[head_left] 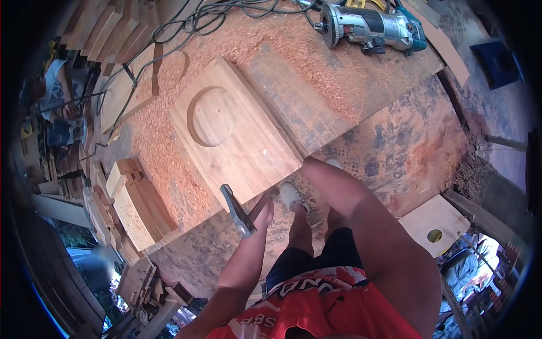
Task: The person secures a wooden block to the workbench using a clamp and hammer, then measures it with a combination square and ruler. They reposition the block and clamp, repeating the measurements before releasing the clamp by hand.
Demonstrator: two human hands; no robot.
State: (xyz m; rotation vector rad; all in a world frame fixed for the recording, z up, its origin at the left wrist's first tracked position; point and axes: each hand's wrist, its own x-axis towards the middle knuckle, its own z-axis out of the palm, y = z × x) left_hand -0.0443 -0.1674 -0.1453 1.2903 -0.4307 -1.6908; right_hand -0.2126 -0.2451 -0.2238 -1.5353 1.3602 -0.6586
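Note:
A hammer with a dark metal head sits off the near left corner of a thick wooden board. My left hand is closed round its handle, just below the board's near edge. The wooden board lies flat on the bench and has a round recess cut in its far part. At the board's near right corner is my right hand, touching or right beside the edge. Its fingers are hidden there, so their grip cannot be seen.
Wood shavings cover much of the workbench. A router lies at the back right, with black cables behind the board. Stacked wooden blocks stand at the left. Another person is at far left.

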